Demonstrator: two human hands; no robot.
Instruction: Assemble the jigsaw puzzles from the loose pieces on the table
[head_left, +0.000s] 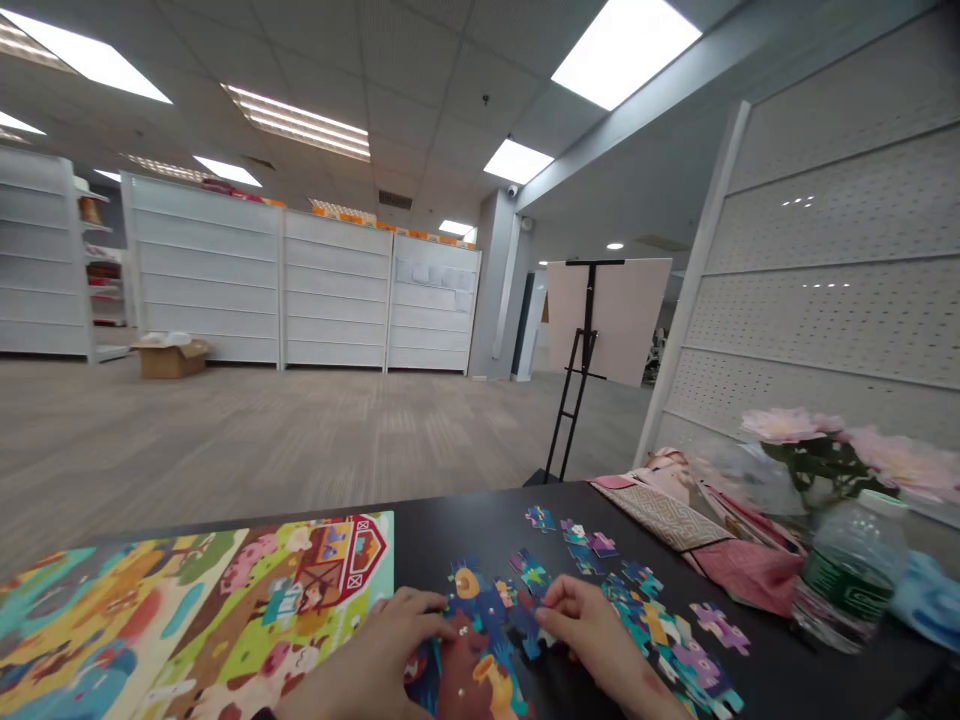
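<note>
A partly joined jigsaw puzzle (pixel 466 655) lies on the dark table, showing a brown animal and a blue one. My left hand (pixel 382 650) rests at its left edge, fingers apart, fingertips touching the joined pieces. At the puzzle's right side, my right hand (pixel 589 635) has thumb and forefinger pinched on a small puzzle piece (pixel 546 634), mostly covered by the fingers. Loose puzzle pieces (pixel 656 620) are heaped to the right of that hand. More separate pieces (pixel 589 540) lie farther back on the table.
Colourful farm picture boards (pixel 262 590) cover the table's left side. To the right stand a water bottle (pixel 851 570) and pink flowers (pixel 787 428), beside a pink fabric bag (pixel 742 565). Beyond the dark table (pixel 442 525) are an easel (pixel 577 390), white shelving and a cardboard box (pixel 171 359).
</note>
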